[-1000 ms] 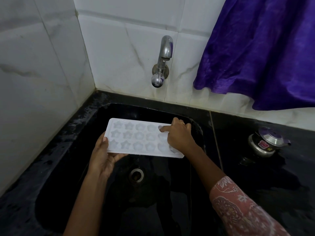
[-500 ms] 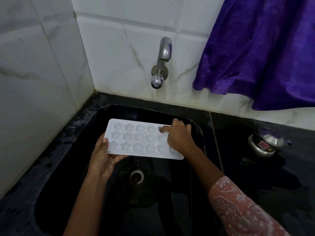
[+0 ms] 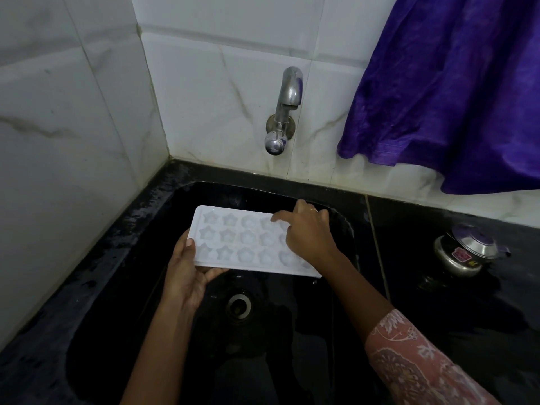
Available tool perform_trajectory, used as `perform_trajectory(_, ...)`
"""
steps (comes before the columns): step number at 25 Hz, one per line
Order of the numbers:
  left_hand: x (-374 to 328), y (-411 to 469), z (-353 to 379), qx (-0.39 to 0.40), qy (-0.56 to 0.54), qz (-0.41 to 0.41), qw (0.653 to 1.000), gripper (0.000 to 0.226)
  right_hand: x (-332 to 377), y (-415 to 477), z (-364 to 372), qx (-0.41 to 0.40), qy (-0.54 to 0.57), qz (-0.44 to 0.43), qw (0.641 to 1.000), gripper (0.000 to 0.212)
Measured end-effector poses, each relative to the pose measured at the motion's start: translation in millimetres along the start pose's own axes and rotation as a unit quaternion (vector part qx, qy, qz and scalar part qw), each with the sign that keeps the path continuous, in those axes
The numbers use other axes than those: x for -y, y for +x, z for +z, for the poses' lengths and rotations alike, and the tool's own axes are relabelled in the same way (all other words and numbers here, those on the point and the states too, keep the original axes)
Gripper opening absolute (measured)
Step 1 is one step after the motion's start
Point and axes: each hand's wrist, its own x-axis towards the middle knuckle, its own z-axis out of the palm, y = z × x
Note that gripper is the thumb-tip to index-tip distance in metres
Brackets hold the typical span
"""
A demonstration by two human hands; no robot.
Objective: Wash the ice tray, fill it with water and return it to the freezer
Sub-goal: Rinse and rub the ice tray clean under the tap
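The white ice tray [image 3: 233, 244] hangs over the black sink [image 3: 96, 331], cavities up, its long axis running left to right below the tap [image 3: 285, 112]. The left hand [image 3: 187, 276] grips its left end. The right hand [image 3: 309, 235] rests unclenched on the right end, forefinger touching a cavity.

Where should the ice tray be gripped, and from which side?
Grip the ice tray by the flat rim of its short left end, coming in from the left, thumb on top and fingers beneath, as the left hand does. The moulded cups fill the middle, and the right hand covers the other end.
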Motion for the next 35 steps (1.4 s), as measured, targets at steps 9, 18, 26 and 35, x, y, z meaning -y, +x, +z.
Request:
perform_trajectory(9,3.5,0.4,-0.5,0.003,-0.004,-0.001,1.0,0.035,9.1,10.1,14.0,0.083,0.028,0.012,0.996,0.051)
perform_trajectory(18,5.5,4.4,0.3,-0.004,-0.001,-0.004,1.0,0.035,5.9,8.8,15.3,0.067,-0.004,0.009,0.998,0.05)
perform_trajectory(26,6.5,5.5,-2.7,-0.005,-0.007,-0.001,1.0,0.033,5.5,8.5,15.8,0.088,0.004,0.003,0.996,0.057)
perform_trajectory(35,7.3,4.7,0.3,0.004,-0.016,0.0,1.0,0.035,25.0,15.6,13.1,0.037,0.021,-0.029,0.999,0.049)
